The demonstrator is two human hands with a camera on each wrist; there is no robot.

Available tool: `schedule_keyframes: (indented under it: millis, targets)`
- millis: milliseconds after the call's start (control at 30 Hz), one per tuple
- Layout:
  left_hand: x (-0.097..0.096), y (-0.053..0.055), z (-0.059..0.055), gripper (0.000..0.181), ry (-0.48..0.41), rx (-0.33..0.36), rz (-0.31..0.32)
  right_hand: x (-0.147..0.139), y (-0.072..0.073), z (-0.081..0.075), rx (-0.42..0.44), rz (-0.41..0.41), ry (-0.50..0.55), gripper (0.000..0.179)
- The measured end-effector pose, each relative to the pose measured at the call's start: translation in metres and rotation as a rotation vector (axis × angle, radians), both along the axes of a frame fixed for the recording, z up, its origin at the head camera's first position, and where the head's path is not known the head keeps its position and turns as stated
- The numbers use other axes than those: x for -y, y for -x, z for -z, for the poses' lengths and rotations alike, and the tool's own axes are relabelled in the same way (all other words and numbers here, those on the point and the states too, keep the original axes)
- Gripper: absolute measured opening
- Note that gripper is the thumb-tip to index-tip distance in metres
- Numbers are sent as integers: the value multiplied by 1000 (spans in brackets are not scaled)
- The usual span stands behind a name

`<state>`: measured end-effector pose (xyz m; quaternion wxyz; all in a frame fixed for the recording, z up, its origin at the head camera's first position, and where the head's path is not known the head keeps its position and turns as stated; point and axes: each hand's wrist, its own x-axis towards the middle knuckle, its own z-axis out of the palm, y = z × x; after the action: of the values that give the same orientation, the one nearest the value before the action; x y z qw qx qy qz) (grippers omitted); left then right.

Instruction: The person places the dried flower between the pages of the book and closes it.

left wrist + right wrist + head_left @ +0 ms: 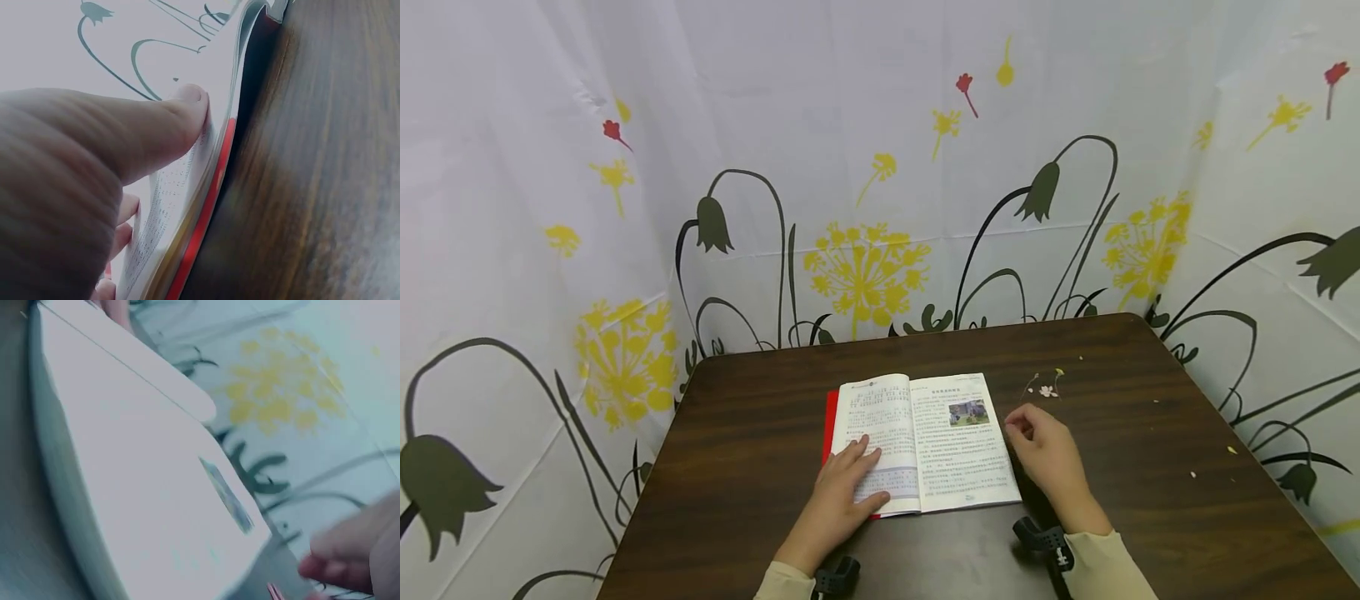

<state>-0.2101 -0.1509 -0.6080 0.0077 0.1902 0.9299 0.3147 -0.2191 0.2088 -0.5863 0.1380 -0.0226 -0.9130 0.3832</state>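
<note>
Flowers (1046, 391) on table (752, 425) beyond right hand (1049, 454), its grip unclear, left hand (841, 490) flat on book (962, 467), floral curtain (865, 100) behind

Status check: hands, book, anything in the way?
Left hand on open book, partly covering it. Right hand beside book's right edge, grip contents unclear. Small flowers lie beyond.

Page print (962, 460) too small to read, sleeves (1108, 571) cut off

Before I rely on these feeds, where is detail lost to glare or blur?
Right wrist: the open book is washed out, the right hand blurred; left wrist: the table carries a hazy sheen; head: the text shows as lines, mostly too small to read.
</note>
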Motion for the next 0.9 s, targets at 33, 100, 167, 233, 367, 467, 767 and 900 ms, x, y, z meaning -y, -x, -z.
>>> schedule_keyframes:
  millis: [33,100,167,233,367,467,767,900]
  targets:
    - [0,0,0,68,-2,2,-1,-7,0,-1,30,54,-15,4]
    - [0,-1,1,67,-8,2,0,-19,0,-1,75,134,-41,6]
    - [0,-1,-1,66,-14,-1,5,-26,0,0,106,178,-63,8]
    - [0,-1,-2,65,-22,5,7,-30,0,1,127,197,-77,10]
    - [0,-1,-4,64,-26,22,12,-32,0,5,132,200,-81,10]
    - [0,-1,-4,64,-21,19,17,-32,1,8,141,186,-87,10]
    - [1,-3,-4,62,-21,21,13,-32,3,12,175,168,-117,5]
    - [1,-3,-4,61,-25,22,11,-32,2,12,170,181,-120,11]
